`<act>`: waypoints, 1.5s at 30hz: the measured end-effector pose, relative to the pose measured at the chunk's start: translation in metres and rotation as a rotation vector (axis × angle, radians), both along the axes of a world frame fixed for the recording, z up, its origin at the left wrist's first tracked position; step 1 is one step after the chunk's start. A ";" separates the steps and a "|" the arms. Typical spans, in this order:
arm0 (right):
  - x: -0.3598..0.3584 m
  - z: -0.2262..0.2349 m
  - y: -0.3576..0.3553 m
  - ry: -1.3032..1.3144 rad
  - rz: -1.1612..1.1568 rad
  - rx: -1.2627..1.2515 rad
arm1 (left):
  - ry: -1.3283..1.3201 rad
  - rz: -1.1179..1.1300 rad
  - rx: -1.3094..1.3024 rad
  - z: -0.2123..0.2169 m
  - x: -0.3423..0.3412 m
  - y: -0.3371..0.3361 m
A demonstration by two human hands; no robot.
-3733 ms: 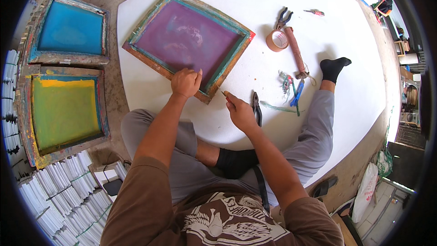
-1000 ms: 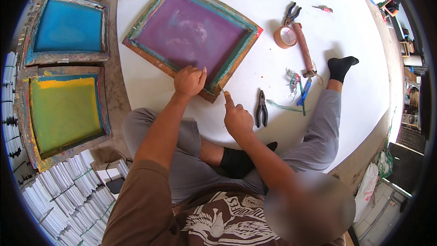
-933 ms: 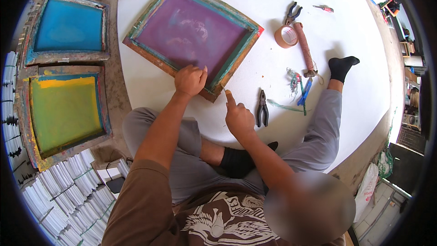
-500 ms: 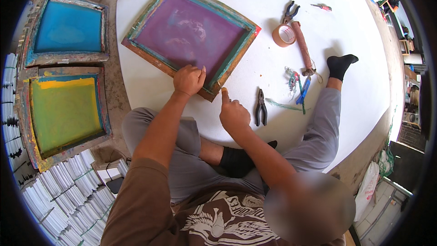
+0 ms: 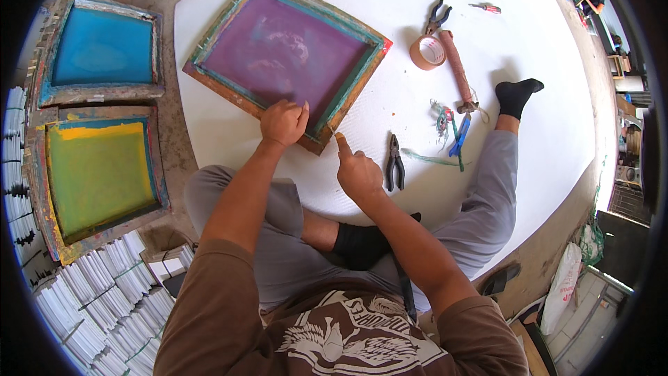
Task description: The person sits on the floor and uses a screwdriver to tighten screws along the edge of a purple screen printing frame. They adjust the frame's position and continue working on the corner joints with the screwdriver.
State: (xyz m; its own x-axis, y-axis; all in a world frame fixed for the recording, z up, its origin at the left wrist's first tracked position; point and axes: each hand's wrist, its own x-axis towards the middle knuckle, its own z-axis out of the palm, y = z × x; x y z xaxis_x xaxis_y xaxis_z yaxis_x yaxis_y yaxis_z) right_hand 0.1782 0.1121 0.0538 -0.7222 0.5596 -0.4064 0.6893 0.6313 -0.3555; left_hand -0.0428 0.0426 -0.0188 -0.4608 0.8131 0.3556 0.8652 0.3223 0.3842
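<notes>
A wooden screen-printing frame with a purple mesh (image 5: 282, 59) lies tilted on a white sheet (image 5: 543, 69) on the floor. My left hand (image 5: 283, 122) rests fist-like on the frame's near corner, fingers curled onto the teal edge. My right hand (image 5: 356, 169) sits just right of that corner, fingers closed and the thumb pointing up against the frame's edge. It holds nothing that I can see. Black pliers (image 5: 394, 162) lie on the sheet just right of my right hand.
A blue-mesh frame (image 5: 101, 49) and a yellow-green one (image 5: 97, 174) lie at left, with stacked white cards (image 5: 104, 299) below. A tape roll (image 5: 427, 51), a brown-handled tool (image 5: 457, 69), other pliers (image 5: 437, 15), a small screwdriver (image 5: 485, 8) and blue-green scraps (image 5: 452, 132) sit on the sheet.
My right hand has shifted left from beside the black pliers toward the frame's near corner, thumb now raised against it. My left hand stays on the corner.
</notes>
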 end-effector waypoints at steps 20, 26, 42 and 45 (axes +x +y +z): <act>-0.008 -0.004 -0.005 0.022 -0.100 -0.079 | -0.014 -0.001 -0.028 0.002 -0.001 0.001; -0.002 -0.035 0.007 0.506 -0.361 -0.520 | -0.017 -0.012 -0.028 0.001 -0.002 0.002; 0.017 -0.006 0.026 0.322 -0.730 -1.184 | -0.061 -0.089 -0.169 0.019 0.001 -0.003; 0.035 -0.002 0.019 0.294 -0.497 -0.785 | -0.128 -0.135 -0.234 0.025 0.011 -0.013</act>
